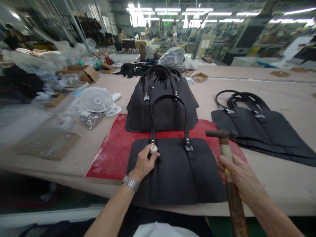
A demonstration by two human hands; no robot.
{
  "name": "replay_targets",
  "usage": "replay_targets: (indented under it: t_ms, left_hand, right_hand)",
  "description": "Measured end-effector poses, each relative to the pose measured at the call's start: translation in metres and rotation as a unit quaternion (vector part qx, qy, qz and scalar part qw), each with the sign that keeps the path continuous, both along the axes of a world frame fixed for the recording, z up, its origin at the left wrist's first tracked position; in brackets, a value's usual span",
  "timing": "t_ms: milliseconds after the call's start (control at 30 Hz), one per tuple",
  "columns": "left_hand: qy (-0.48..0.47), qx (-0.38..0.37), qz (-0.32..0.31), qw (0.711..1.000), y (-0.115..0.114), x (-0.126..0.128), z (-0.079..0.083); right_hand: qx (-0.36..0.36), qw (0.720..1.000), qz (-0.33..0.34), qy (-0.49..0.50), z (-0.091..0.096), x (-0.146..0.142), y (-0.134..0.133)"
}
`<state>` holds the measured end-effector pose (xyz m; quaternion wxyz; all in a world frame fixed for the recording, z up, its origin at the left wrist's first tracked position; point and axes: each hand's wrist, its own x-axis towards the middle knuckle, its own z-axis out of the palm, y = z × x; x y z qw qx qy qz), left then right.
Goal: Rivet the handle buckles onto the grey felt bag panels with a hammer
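Observation:
A black bag panel (pixel 172 174) with a looped handle (pixel 168 96) lies flat in front of me. My left hand (pixel 145 162) is closed round a small setting punch (pixel 153 149) with a pale round top, held upright at the base of the handle's left strap. What sits beneath the punch is hidden by my fingers. On the right strap a silver buckle (pixel 189 148) and studs show. My right hand (pixel 237 174) grips a hammer (pixel 227 149) by its wooden, partly taped handle. The hammer head is raised to the right of the panel, apart from the punch.
Under the panel lies a red mat (pixel 108 158). Behind it stands a stack of black handled panels (pixel 160 115); more panels (pixel 261 131) lie at right. A white fan (pixel 96 99), a bag of metal parts (pixel 91 120) and a cardboard tray (pixel 56 151) are at left.

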<state>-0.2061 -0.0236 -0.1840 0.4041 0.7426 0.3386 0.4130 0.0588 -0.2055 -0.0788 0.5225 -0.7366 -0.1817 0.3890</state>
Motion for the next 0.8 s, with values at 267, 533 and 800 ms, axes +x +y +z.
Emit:
replay_targets:
  t_ms: [267,533,800]
  left_hand:
    - [0.024,0.014,-0.013,1.000,0.001,-0.002,-0.005]
    - [0.020,0.007,-0.012,1.000,0.003,-0.003,-0.006]
    - [0.050,0.026,-0.022,0.998,0.002,-0.004,-0.003]
  right_hand:
    - [0.027,0.785,0.323,-0.528,0.044,-0.085,0.054]
    - [0.153,0.787,0.215,-0.557,0.087,-0.095,0.061]
    - [-0.011,0.700,0.382,-0.603,0.056,-0.092,0.067]
